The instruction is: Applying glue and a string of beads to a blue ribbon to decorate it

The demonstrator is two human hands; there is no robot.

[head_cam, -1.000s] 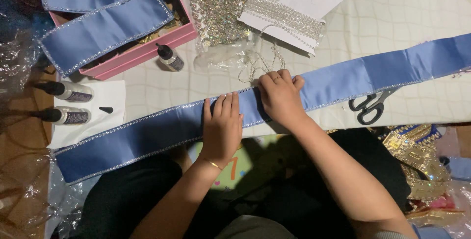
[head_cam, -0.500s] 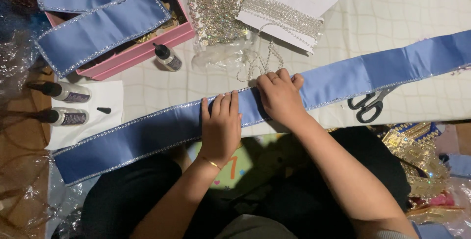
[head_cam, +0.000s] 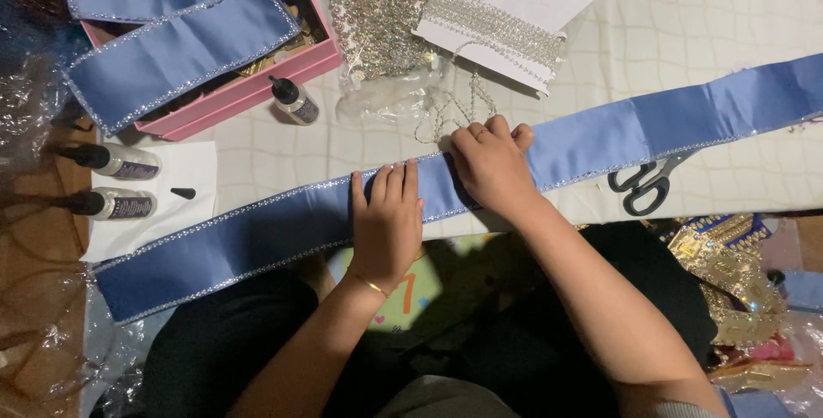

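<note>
Long blue satin sash (head_cam: 257, 238) with a rhinestone-trimmed edge laid diagonally across the pale quilted work surface (head_cam: 686, 15), lower left end near the table edge, upper right end running out of frame. Left hand (head_cam: 386, 221) flat on the sash, fingers together and extended, palm down, gripping nothing. Right hand (head_cam: 490, 165) just beside it, fingers curled and bearing on the upper edge of the sash where loose silver rhinestone chain (head_cam: 446, 118) trails in from the white card of wound trim (head_cam: 493, 32); whether chain is pinched under the fingertips cannot be told. Risks noted: trim drifting off the edge line if the pinning hand lifts, since the satin looks slippery; creases in the sash likely to set a wavy trim line. Small dark-capped glue bottle (head_cam: 296, 101) upright near the pink box (head_cam: 249, 96), close enough to the sash to tip and stain. Black-handled scissors (head_cam: 643, 182) lying partly under the lower sash edge at right, liable to snag satin if the sash is pulled along. Two further glue bottles (head_cam: 116, 182) lying on white paper at left, nozzle seepage possible.
</note>
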